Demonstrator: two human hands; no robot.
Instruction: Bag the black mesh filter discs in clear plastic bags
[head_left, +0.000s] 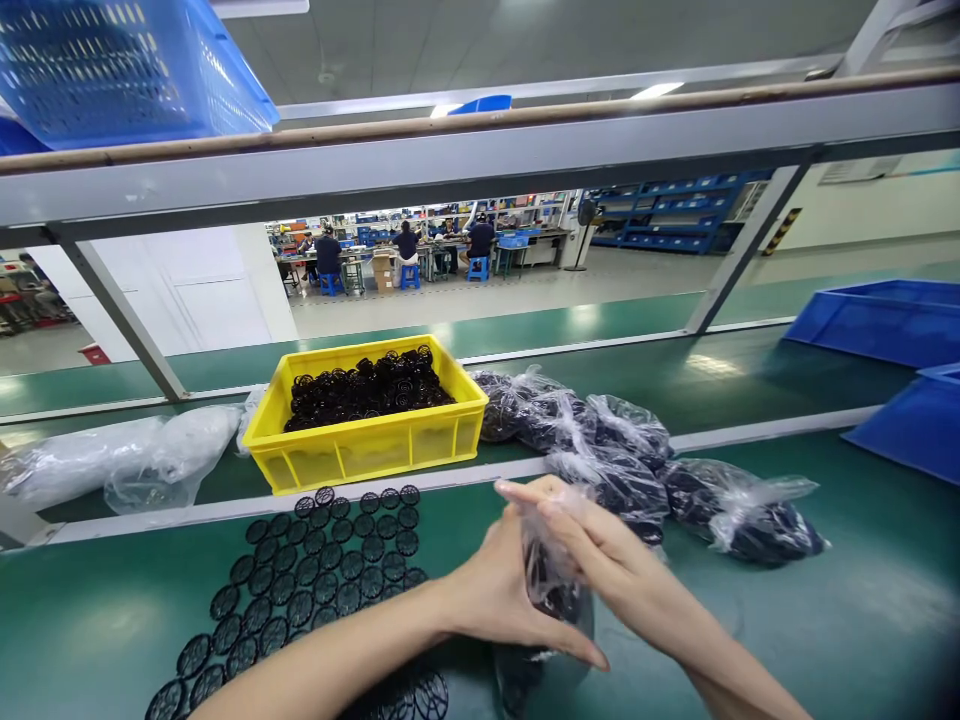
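Two hands (495, 590) gripping clear plastic bag (547, 570)

Bright ceiling lights (656, 91), edges somewhat warped

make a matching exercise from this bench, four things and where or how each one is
Things:
1. yellow slotted plastic crate
2. flat black round mesh discs
3. clear plastic bag of black parts
4. blue plastic tray

Places or states:
A. held between the left hand and right hand
B. at the far right, beyond the hands
C. filled with a black heap
D. spread flat in rows on the green surface

Pairs: 1-C, 2-D, 3-A, 4-B
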